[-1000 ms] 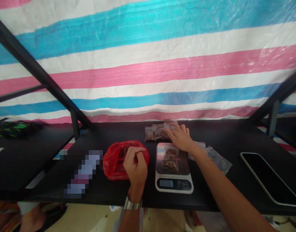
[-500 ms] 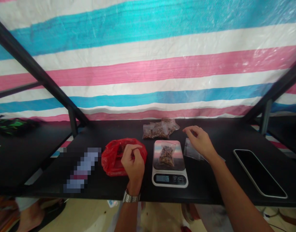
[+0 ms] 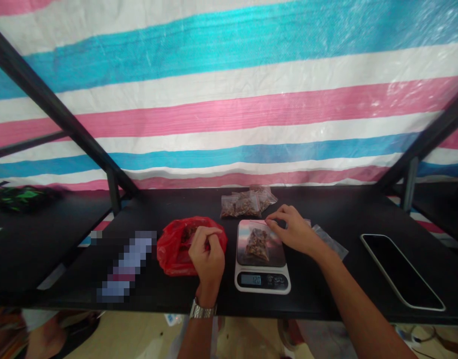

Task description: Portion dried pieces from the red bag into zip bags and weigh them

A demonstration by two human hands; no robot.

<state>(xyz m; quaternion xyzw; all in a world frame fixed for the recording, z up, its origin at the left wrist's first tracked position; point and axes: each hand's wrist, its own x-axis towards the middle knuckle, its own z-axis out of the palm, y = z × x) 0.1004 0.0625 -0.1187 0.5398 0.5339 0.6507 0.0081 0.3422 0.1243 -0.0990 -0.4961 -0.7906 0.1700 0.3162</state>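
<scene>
A white kitchen scale (image 3: 262,290) carries a small clear zip bag (image 3: 258,244) filled with brown dried bits, and its display seems to read 12.0. My right hand (image 3: 292,230) reaches over the scale's right side, thumb and forefinger pinched at the bag's upper right corner. To the left, my left hand (image 3: 207,254) is closed above the right edge of an open red plastic bag (image 3: 169,254), fingers curled in. Whatever those fingers hold, if anything, is hidden. More of the brown bits show inside the red bag. A silver watch (image 3: 202,309) is on my left wrist.
Several filled zip bags (image 3: 246,203) lie behind the scale. Flat clear bags (image 3: 330,242) lie under and beside my right forearm. A phone (image 3: 403,271) rests at the right of the black table (image 3: 169,199). Dark metal bars (image 3: 64,117) slant up on both sides before a striped sheet.
My right hand has moved left and down from above the flat bags to the bag on the scale. The display went from about 13.1 to 12.0. My left hand stays nearly still.
</scene>
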